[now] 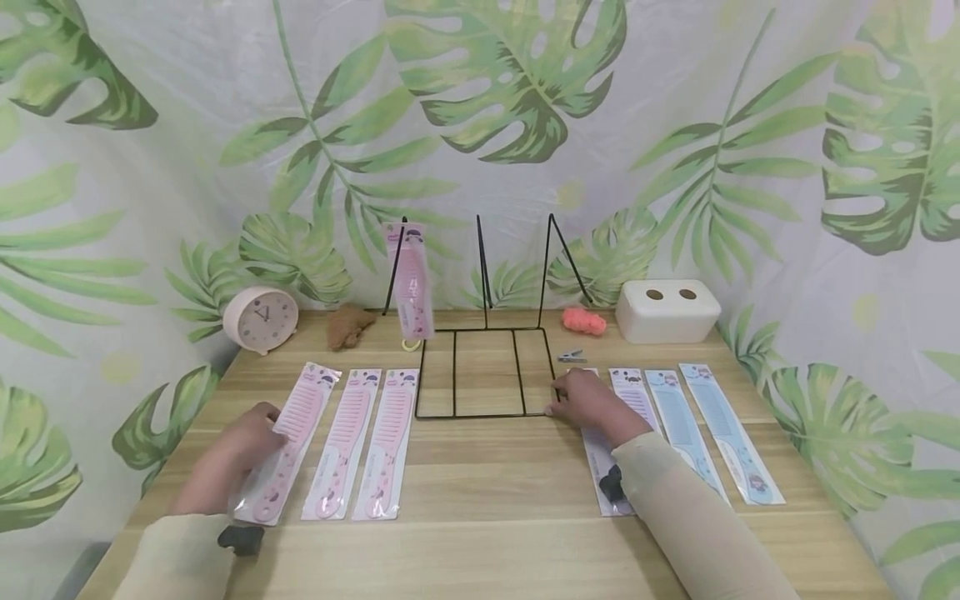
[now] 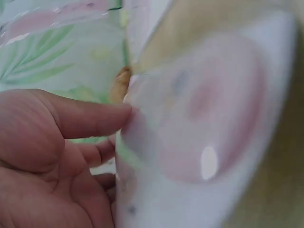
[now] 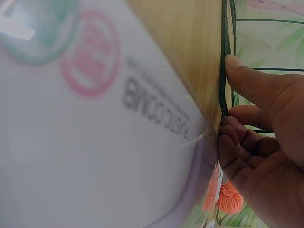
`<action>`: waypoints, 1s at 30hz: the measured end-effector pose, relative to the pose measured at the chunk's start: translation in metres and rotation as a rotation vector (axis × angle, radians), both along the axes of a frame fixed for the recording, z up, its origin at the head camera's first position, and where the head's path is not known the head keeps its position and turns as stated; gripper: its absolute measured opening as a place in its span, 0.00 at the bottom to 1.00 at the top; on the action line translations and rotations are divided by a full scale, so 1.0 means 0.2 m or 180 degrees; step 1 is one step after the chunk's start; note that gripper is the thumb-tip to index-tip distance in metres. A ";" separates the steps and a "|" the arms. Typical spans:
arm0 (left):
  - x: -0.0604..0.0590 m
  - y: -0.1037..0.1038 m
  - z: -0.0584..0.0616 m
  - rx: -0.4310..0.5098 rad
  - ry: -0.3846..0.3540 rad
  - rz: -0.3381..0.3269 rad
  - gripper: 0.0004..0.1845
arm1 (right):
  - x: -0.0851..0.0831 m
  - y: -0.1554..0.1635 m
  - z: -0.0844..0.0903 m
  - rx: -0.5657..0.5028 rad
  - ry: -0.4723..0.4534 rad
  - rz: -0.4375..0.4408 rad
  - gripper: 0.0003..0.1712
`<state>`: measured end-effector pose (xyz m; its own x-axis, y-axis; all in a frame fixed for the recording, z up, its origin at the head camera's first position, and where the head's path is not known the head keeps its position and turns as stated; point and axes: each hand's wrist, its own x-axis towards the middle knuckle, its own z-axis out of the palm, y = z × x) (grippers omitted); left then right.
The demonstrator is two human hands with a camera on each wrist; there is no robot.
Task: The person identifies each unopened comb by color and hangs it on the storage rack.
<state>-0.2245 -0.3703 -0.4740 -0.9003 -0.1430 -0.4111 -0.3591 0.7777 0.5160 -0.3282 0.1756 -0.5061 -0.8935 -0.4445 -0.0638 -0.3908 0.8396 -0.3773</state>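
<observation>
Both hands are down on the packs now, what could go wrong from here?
The right hand pinches a comb pack right against the wire rack; lifting may snag its base and nudge the frame. That could drop the pink comb hanging on it. The left hand grips a glossy pack touching its neighbour, which may drag along.

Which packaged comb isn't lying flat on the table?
The pink packaged comb propped upright against the black wire rack, at its left rear post. Every other packaged comb, pink or blue, lies flat on the wooden table.
</observation>
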 end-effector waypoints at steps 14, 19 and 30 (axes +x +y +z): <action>0.14 0.00 0.24 0.1183 0.1683 -0.1073 0.17 | 0.01 0.00 0.01 0.0089 -0.0039 -0.0091 0.24; 0.11 0.15 0.22 0.1907 0.1929 -0.1624 0.14 | 0.00 0.00 0.00 0.0066 -0.0067 -0.0106 0.23; 0.04 0.34 0.25 0.1876 0.1958 -0.1629 0.12 | 0.01 0.00 0.00 0.0022 -0.0058 -0.0103 0.15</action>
<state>-0.2174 -0.3018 -0.4249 -0.8768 0.3993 0.2678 0.4081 0.3237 0.8536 -0.3271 0.1750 -0.5053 -0.9061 -0.4148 -0.0831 -0.3564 0.8544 -0.3782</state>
